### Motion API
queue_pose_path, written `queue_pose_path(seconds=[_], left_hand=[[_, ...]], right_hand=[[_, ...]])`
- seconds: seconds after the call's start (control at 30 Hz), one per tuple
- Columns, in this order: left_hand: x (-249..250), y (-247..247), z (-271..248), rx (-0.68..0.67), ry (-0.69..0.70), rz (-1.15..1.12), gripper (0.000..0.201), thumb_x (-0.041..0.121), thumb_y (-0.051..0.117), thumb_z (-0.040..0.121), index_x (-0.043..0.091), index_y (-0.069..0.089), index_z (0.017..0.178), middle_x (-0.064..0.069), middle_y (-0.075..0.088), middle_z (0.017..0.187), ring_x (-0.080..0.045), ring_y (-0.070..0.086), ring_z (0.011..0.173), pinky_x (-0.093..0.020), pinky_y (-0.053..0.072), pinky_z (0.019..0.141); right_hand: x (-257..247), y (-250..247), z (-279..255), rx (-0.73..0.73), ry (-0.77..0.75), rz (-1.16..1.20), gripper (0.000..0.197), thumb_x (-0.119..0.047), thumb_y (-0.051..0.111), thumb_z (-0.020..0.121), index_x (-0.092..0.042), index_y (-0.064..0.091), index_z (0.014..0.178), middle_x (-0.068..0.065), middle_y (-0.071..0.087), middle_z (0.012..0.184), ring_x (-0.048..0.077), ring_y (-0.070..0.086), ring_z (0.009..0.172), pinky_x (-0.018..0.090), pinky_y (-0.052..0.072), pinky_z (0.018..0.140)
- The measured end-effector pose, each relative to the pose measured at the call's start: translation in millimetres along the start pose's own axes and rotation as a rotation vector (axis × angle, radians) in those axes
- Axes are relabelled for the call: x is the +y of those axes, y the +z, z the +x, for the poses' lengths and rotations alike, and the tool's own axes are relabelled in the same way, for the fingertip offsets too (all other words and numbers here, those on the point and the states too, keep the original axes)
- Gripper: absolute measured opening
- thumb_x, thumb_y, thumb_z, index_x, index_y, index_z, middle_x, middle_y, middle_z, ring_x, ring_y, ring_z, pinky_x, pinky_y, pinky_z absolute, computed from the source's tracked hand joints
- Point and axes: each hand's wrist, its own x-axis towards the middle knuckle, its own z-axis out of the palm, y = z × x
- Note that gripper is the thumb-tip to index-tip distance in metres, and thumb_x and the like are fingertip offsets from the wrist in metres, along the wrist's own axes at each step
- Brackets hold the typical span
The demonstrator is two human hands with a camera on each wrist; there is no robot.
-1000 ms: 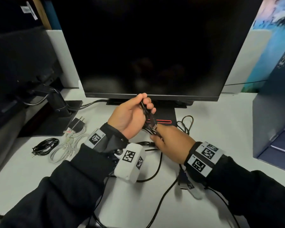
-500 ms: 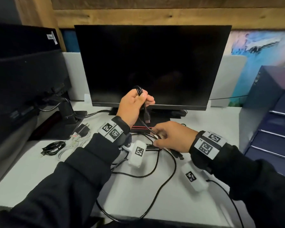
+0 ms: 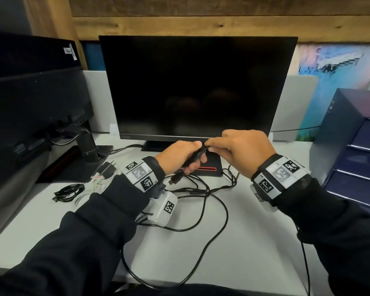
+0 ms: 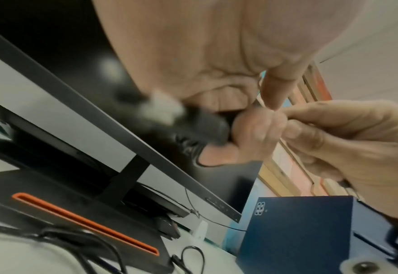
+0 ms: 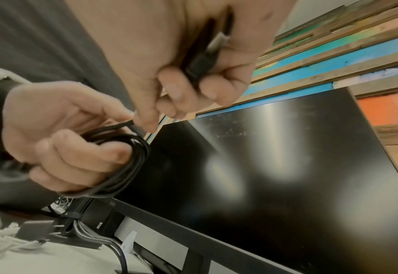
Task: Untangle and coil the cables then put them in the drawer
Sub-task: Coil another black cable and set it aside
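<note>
White worktop (image 3: 254, 242), dark monitor (image 3: 197, 86) behind.
Coiled black cable (image 5: 123, 153) is gripped by left hand (image 3: 179, 157); its end is pinched by right hand (image 3: 241, 150).

Head cam looks down from above both hands at the desk. Wrist cams sit super close under each palm, both catching the monitor (image 3: 192, 86) behind the fingers.

White desk (image 3: 254, 242) (cables (image 3: 203, 190), monitor (image 3: 192, 86))
</note>
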Motion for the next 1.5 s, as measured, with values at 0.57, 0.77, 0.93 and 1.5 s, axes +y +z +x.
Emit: queue_pose_path(seconds=[0.57,0.77,0.93,1.5], left_hand=[[19,23,-9,0.338,0.114,0.004,0.042,0.024,0.054,0.101,0.012,0.057,0.061,-0.004,0.043,0.053,-0.01,0.032,0.037,-0.019,0.025,0.038],[26,17,-10,0.258,0.087,-0.125,0.045,0.034,0.047,0.103,0.014,0.052,0.063,0.003,0.033,0.05,-0.013,0.024,0.042,-0.029,0.016,0.045],[34,25,-13,0.178,0.088,-0.375,0.047,0.028,0.039,0.102,0.019,0.033,0.056,0.004,0.022,0.048,-0.011,0.015,0.039,-0.025,0.011,0.041],[15,9,-3,0.168,0.169,-0.252,0.04,0.029,0.042,0.101,0.009,0.055,0.069,-0.01,0.046,0.061,-0.025,0.048,0.056,-0.038,0.046,0.072]], right_hand=[[-9,1,7,-0.084,0.154,-0.236,0.032,-0.017,0.055,0.095,-0.035,0.066,0.119,-0.007,0.073,0.081,0.024,0.064,0.081,0.043,0.035,0.094],[-6,2,2,-0.077,0.208,-0.07,0.022,-0.03,0.041,0.104,-0.026,0.056,0.121,-0.003,0.057,0.073,0.022,0.051,0.052,0.03,0.041,0.047],[-16,22,-14,-0.066,0.332,0.51,0.048,-0.06,0.021,0.099,-0.022,0.051,0.094,-0.007,0.053,0.066,0.012,0.053,0.062,0.033,0.04,0.06],[1,29,-11,-0.309,0.256,0.479,0.039,-0.056,0.037,0.099,-0.026,0.057,0.114,-0.006,0.067,0.091,0.011,0.064,0.081,0.043,0.055,0.076]])
